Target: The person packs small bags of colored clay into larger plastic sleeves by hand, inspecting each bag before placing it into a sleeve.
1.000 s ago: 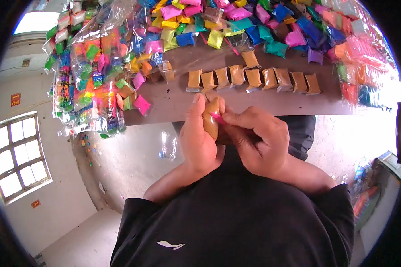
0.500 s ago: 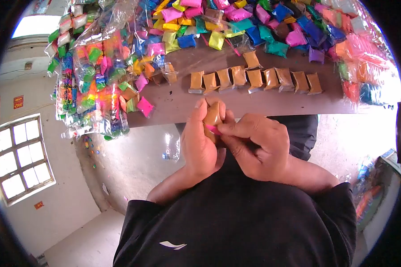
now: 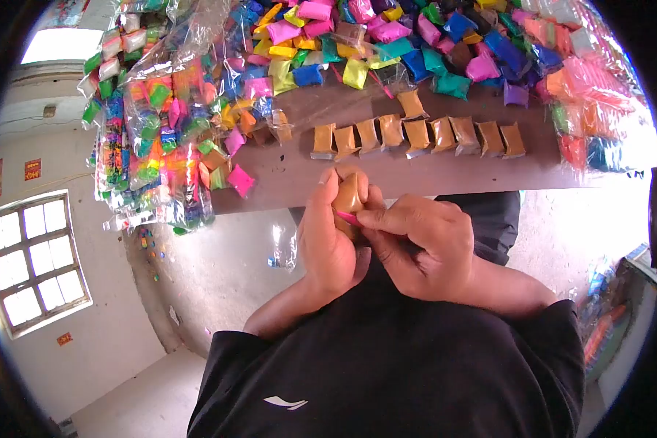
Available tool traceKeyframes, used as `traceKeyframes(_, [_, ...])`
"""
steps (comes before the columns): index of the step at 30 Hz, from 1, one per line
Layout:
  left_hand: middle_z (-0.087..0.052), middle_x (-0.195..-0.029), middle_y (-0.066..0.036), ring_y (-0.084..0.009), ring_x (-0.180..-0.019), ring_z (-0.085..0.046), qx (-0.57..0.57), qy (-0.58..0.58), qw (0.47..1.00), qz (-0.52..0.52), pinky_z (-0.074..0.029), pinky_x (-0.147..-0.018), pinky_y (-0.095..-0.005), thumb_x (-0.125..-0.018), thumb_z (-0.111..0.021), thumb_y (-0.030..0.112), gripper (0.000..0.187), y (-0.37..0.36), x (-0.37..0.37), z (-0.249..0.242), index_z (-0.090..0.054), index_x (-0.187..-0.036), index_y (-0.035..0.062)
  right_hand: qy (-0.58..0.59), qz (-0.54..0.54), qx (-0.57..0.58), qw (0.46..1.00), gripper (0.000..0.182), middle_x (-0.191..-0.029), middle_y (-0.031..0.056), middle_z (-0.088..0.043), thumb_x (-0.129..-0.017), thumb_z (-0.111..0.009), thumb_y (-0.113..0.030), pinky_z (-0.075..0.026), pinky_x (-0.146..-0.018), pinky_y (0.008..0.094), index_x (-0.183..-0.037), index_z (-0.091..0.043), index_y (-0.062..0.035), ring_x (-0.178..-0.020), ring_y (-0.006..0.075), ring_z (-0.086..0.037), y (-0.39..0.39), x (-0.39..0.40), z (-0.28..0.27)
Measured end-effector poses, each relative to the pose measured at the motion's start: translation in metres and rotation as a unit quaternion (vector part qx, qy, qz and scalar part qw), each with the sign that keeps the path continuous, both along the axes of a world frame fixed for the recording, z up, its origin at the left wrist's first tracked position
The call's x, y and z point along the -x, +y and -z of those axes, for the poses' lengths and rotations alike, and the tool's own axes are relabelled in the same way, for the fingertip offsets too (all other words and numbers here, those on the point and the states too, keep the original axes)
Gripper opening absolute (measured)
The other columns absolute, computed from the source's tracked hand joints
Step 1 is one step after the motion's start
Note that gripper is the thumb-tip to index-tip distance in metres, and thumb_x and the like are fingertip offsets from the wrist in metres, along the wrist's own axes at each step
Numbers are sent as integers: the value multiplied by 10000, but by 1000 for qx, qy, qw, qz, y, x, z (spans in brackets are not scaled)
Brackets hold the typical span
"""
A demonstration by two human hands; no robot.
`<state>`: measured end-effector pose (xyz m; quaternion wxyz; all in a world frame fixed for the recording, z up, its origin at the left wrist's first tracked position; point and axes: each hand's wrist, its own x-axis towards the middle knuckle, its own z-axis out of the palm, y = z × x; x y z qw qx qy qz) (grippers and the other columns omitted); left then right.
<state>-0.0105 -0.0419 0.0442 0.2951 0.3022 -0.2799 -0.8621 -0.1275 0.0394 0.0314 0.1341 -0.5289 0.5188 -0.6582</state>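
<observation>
My left hand (image 3: 330, 244) is wrapped round a smooth brown lump (image 3: 348, 196), which shows between its thumb and fingers. My right hand (image 3: 427, 241) pinches a small pink tool (image 3: 347, 217) whose visible end lies against the lump's lower part. Both hands are close together, just off the near edge of the brown table (image 3: 416, 175). Beyond them stands a row of several brown packets (image 3: 416, 135), with one more brown packet (image 3: 412, 104) behind the row.
A heap of colourful packets (image 3: 390, 47) covers the back of the table. Clear bags of multicoloured packets (image 3: 150, 139) lie at the left, and pink and orange bagged packets (image 3: 569, 87) at the right. A clear wrapper (image 3: 283, 244) is below the table edge.
The pink tool has tilted slightly against the brown lump, with my right hand still pinching it. The view has shifted slightly; both hands remain nearly in place.
</observation>
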Motion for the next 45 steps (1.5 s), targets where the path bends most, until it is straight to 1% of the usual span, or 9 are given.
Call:
traceKeyframes(2, [-604, -799, -63, -160, -760, -588, -6, -130, 985, -112, -475, -700, -298, -1067, -442, 421, 371, 7, 13, -12, -513, -906, 95, 14, 20, -24, 999, 298, -727, 114, -666, -769, -765, 98, -485, -525, 308, -1042, -739, -18, -564, 233, -639, -1, 4, 0])
traceKeyframes(5, [-611, -807, -58, -162, -753, -587, 7, -58, 998, -16, -472, -698, -294, -1060, -453, 432, 378, 1, 1, -9, -516, -901, 94, 20, -16, -9, 1000, 302, -723, 113, -665, -759, -769, 95, -491, -524, 315, -1035, -737, -20, -563, 245, -640, 2, 0, -2])
traceKeyframes(11, [-498, -698, -25, -156, -637, -491, -27, -135, 988, -73, -406, -605, -305, -1050, -455, 440, 385, 1, 12, -25, -502, -867, 104, 90, 14, 12, 996, 363, -755, 103, -657, -732, -768, 94, -505, -533, 314, -1072, -744, -32, -579, 245, -642, -3, 6, -2])
traceKeyframes(14, [-531, -812, -19, -158, -771, -538, -28, -21, 999, -7, -420, -692, -281, -1048, -468, 457, 385, -6, -5, -12, -529, -922, 98, 138, 13, 24, 990, 404, -803, 89, -648, -711, -785, 92, -507, -537, 310, -1090, -758, -46, -599, 226, -640, 4, 9, -1])
traceKeyframes(21, [-498, -755, -39, -152, -694, -486, 33, -12, 999, 17, -394, -665, -284, -1057, -431, 452, 387, -3, -4, -23, -502, -923, 96, 78, -2, -26, 997, 522, -916, 98, -646, -637, -779, 68, -547, -579, 348, -1141, -762, -68, -680, 232, -670, 12, -1, -5])
traceKeyframes(25, [-476, -734, -42, -151, -690, -478, 43, -48, 998, 16, -381, -650, -293, -1057, -406, 455, 394, 0, -4, -26, -492, -914, 98, 79, 2, -20, 997, 512, -896, 91, -639, -647, -784, 57, -538, -571, 344, -1142, -765, -73, -681, 227, -671, 13, -1, -8])
traceKeyframes(27, [-469, -726, -40, -153, -688, -476, 50, -63, 997, 14, -377, -648, -293, -1056, -402, 455, 394, 2, -3, -26, -488, -910, 99, 83, 32, -15, 996, 402, -840, 63, -594, -694, -838, 75, -466, -507, 275, -1064, -800, -76, -607, 159, -600, 11, -2, -13])
traceKeyframes(41, [-457, -762, -25, -152, -724, -470, 31, 12, 999, 29, -381, -672, -304, -1050, -400, 447, 384, -1, -4, -27, -478, -907, 99, 105, 26, 24, 994, 471, -868, 50, -589, -619, -827, 66, -464, -512, 279, -1062, -804, -90, -620, 163, -586, 9, -2, -5])
traceKeyframes(45, [-442, -769, -16, -152, -724, -468, 9, -54, 998, -5, -383, -665, -309, -1047, -410, 442, 374, 6, 0, -32, -474, -902, 104, 102, 38, 15, 994, 466, -871, 47, -593, -625, -823, 62, -466, -520, 282, -1064, -805, -94, -637, 164, -596, 5, 1, -13])
